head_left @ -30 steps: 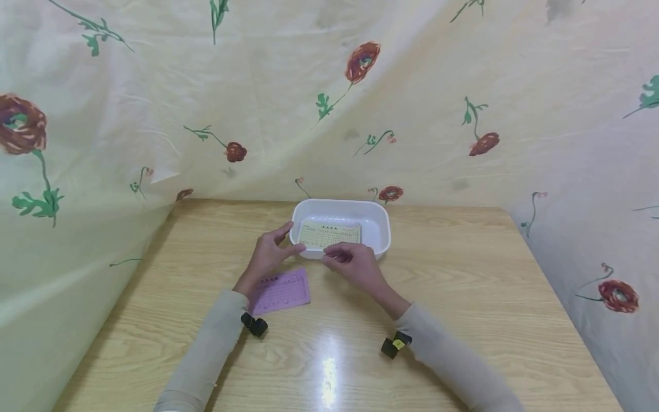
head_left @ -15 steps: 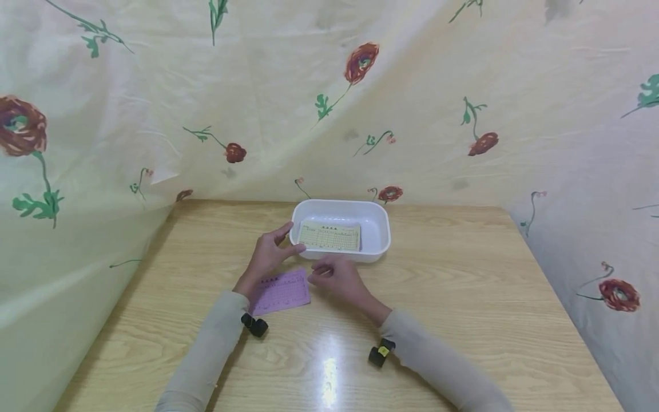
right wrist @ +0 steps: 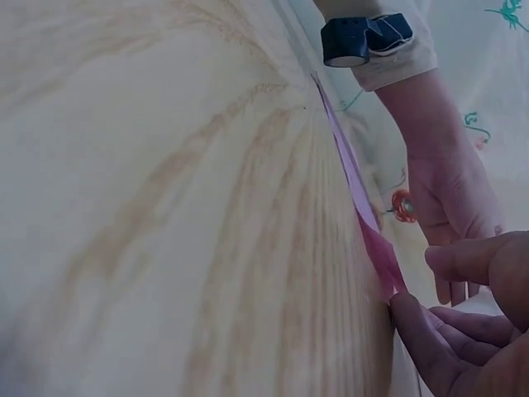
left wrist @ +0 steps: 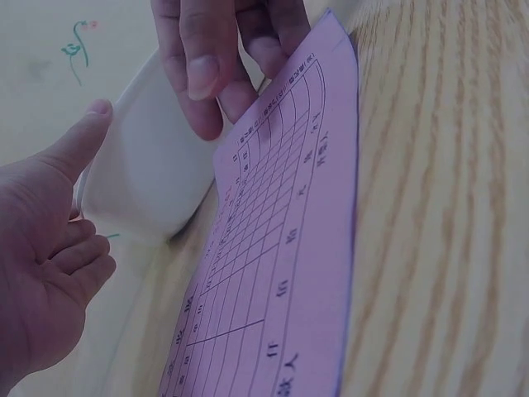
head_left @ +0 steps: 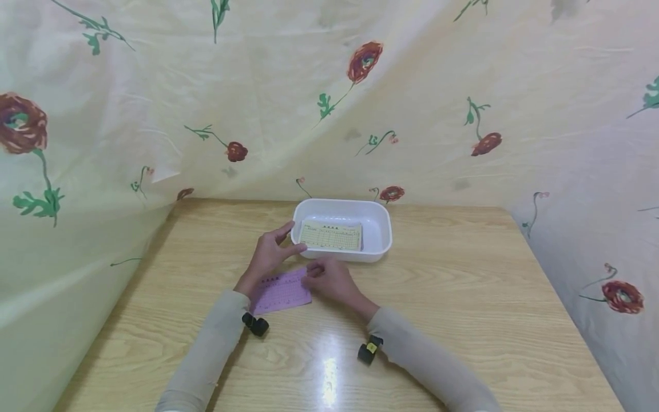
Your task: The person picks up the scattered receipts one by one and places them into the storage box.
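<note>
A white plastic tray (head_left: 377,229) stands near the table's back edge, with pale yellow printed slips (head_left: 330,237) lying in it. My left hand (head_left: 268,252) holds its front left corner, thumb on the front rim and fingers at the left side. Just in front of the tray lies a purple receipt slip (head_left: 280,293), printed with a grid and characters. At its right end is my right hand (head_left: 333,280). In the right wrist view, a fingertip touches the slip's raised end (right wrist: 382,256), while the thumb stands apart from it. The left forearm overlaps the slip's left end.
The wooden table (head_left: 453,309) spreads around the tray on both sides. A floral cloth (head_left: 268,103) hangs behind it and along both sides. Each sleeve carries a small black wrist camera (head_left: 255,325).
My right hand has come away from the yellow slips in the tray and moved left and nearer to the purple receipt slip's right end. The left hand stays at the tray's corner.
</note>
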The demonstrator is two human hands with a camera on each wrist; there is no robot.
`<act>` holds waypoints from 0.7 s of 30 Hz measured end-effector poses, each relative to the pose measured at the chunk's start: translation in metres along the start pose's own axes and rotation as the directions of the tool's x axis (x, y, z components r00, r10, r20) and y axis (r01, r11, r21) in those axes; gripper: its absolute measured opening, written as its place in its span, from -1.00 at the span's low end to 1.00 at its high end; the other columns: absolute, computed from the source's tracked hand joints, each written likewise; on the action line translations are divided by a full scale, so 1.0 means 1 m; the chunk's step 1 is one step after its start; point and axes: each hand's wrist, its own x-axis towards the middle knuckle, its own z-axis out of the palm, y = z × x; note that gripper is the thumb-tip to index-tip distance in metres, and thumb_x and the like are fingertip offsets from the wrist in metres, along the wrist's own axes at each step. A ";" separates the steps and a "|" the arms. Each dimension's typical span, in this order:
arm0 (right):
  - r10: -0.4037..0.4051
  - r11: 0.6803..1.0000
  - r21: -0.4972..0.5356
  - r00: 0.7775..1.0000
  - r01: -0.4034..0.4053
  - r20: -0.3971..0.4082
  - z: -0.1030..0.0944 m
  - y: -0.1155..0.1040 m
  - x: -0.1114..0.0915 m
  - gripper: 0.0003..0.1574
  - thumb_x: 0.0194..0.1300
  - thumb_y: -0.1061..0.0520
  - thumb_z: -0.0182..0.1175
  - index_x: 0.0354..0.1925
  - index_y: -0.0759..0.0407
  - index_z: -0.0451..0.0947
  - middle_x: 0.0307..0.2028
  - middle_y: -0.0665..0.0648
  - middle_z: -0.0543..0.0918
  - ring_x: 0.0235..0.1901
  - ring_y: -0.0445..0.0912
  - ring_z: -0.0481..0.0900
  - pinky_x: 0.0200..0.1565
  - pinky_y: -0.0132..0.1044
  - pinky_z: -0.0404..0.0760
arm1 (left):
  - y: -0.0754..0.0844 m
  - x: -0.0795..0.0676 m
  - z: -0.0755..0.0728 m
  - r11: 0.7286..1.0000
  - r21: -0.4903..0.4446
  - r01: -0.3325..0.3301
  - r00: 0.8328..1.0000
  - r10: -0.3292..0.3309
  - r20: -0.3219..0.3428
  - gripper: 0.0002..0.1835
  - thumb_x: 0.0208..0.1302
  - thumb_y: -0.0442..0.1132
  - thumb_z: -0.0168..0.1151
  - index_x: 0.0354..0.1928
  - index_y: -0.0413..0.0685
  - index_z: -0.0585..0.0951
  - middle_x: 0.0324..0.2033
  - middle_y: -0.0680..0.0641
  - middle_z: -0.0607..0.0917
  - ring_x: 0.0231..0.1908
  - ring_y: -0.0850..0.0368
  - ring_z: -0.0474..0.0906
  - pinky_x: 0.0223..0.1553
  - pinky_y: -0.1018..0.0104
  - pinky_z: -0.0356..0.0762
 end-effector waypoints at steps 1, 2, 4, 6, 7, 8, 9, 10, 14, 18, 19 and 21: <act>0.002 1.000 -0.009 1.000 -0.002 -0.001 0.000 0.000 0.000 -0.57 0.18 0.12 0.49 -0.02 0.29 0.70 -0.21 0.14 0.81 -0.21 -0.08 0.77 -0.15 -0.30 0.78 | 0.000 0.000 0.000 1.000 0.001 -0.003 1.000 0.003 0.002 -0.06 0.11 0.05 0.57 0.46 -0.14 0.38 0.49 -0.07 0.33 0.49 -0.05 0.24 0.49 0.10 0.29; -0.002 1.000 -0.021 1.000 0.002 -0.003 0.001 0.000 0.001 -0.58 0.18 0.11 0.49 -0.03 0.28 0.71 -0.22 0.14 0.81 -0.22 -0.09 0.77 -0.16 -0.31 0.78 | 0.001 0.000 0.000 1.000 0.003 -0.003 1.000 0.003 0.002 -0.07 0.11 0.06 0.57 0.46 -0.14 0.38 0.49 -0.07 0.33 0.49 -0.05 0.24 0.49 0.10 0.29; -0.010 0.999 -0.042 1.000 0.010 -0.010 0.002 0.000 0.002 -0.60 0.18 0.10 0.49 -0.05 0.28 0.72 -0.25 0.12 0.82 -0.25 -0.12 0.77 -0.20 -0.32 0.77 | 0.001 -0.001 0.000 1.000 0.011 -0.011 1.000 0.011 0.004 -0.07 0.12 0.06 0.57 0.46 -0.15 0.38 0.49 -0.08 0.33 0.50 -0.05 0.23 0.50 0.08 0.29; -0.016 0.998 -0.057 1.000 0.016 -0.015 0.002 0.000 0.003 -0.61 0.18 0.10 0.49 -0.06 0.27 0.72 -0.28 0.11 0.82 -0.29 -0.15 0.76 -0.23 -0.34 0.76 | 0.002 -0.001 0.000 1.000 0.011 -0.017 1.000 0.017 0.006 -0.07 0.12 0.05 0.56 0.46 -0.16 0.38 0.49 -0.09 0.32 0.50 -0.06 0.23 0.50 0.06 0.28; -0.018 0.998 -0.059 1.000 0.017 -0.017 0.003 0.000 0.003 -0.61 0.18 0.10 0.49 -0.06 0.28 0.72 -0.29 0.10 0.82 -0.31 -0.17 0.76 -0.24 -0.36 0.76 | 0.002 -0.001 0.000 1.000 0.011 -0.018 1.000 0.018 0.006 -0.07 0.12 0.05 0.57 0.46 -0.16 0.38 0.49 -0.09 0.32 0.50 -0.06 0.23 0.50 0.06 0.28; -0.020 0.998 -0.060 1.000 0.019 -0.018 0.003 0.001 0.004 -0.61 0.18 0.11 0.49 -0.06 0.28 0.72 -0.31 0.09 0.82 -0.33 -0.18 0.75 -0.26 -0.36 0.75 | 0.003 -0.001 0.000 1.000 0.010 -0.017 1.000 0.017 0.007 -0.07 0.12 0.05 0.57 0.46 -0.15 0.38 0.50 -0.09 0.32 0.50 -0.06 0.23 0.51 0.06 0.28; -0.022 0.998 -0.060 1.000 0.020 -0.018 0.004 0.001 0.004 -0.61 0.17 0.12 0.49 -0.06 0.29 0.72 -0.33 0.08 0.81 -0.35 -0.20 0.74 -0.27 -0.37 0.74 | 0.003 -0.001 0.000 1.000 0.009 -0.016 1.000 0.015 0.008 -0.07 0.12 0.04 0.57 0.46 -0.15 0.37 0.50 -0.09 0.32 0.50 -0.05 0.23 0.51 0.06 0.27; -0.023 0.998 -0.058 1.000 0.022 -0.017 0.004 0.001 0.004 -0.60 0.16 0.13 0.49 -0.06 0.30 0.72 -0.34 0.08 0.81 -0.36 -0.21 0.73 -0.28 -0.37 0.74 | 0.003 -0.001 -0.001 1.000 0.006 -0.012 1.000 0.012 0.009 -0.07 0.12 0.05 0.57 0.46 -0.14 0.38 0.50 -0.08 0.32 0.50 -0.05 0.23 0.51 0.07 0.27; -0.021 0.999 -0.050 1.000 0.020 -0.010 0.006 0.002 0.005 -0.60 0.12 0.17 0.52 -0.08 0.31 0.72 -0.38 0.08 0.81 -0.40 -0.23 0.71 -0.31 -0.38 0.73 | 0.002 -0.002 -0.001 1.000 0.000 -0.002 1.000 0.002 0.010 -0.05 0.10 0.07 0.57 0.47 -0.12 0.37 0.50 -0.06 0.32 0.50 -0.04 0.22 0.51 0.08 0.27; -0.016 0.998 -0.060 1.000 0.016 -0.001 0.007 0.003 0.006 -0.68 0.11 0.20 0.51 -0.13 0.27 0.74 -0.40 0.06 0.80 -0.43 -0.25 0.69 -0.34 -0.41 0.71 | 0.001 -0.002 -0.001 1.000 -0.002 -0.009 1.000 0.009 0.007 -0.07 0.11 0.04 0.57 0.47 -0.14 0.37 0.50 -0.09 0.32 0.50 -0.05 0.22 0.51 0.09 0.28; -0.022 0.998 -0.062 1.000 0.022 0.003 0.007 0.004 0.006 -0.70 0.10 0.22 0.50 -0.16 0.27 0.75 -0.41 0.06 0.80 -0.45 -0.25 0.68 -0.36 -0.41 0.70 | 0.001 -0.002 0.000 1.000 -0.004 -0.012 1.000 0.012 0.005 -0.07 0.12 0.02 0.58 0.46 -0.15 0.37 0.50 -0.09 0.32 0.50 -0.06 0.22 0.51 0.09 0.28; -0.033 0.997 -0.066 0.999 0.034 0.013 0.007 0.004 0.005 -0.77 0.11 0.23 0.47 -0.20 0.25 0.76 -0.45 0.03 0.77 -0.50 -0.25 0.64 -0.40 -0.42 0.67 | 0.000 -0.002 0.000 1.000 -0.008 -0.017 1.000 0.017 0.000 -0.08 0.12 0.00 0.58 0.46 -0.17 0.38 0.49 -0.11 0.33 0.50 -0.07 0.22 0.50 0.09 0.27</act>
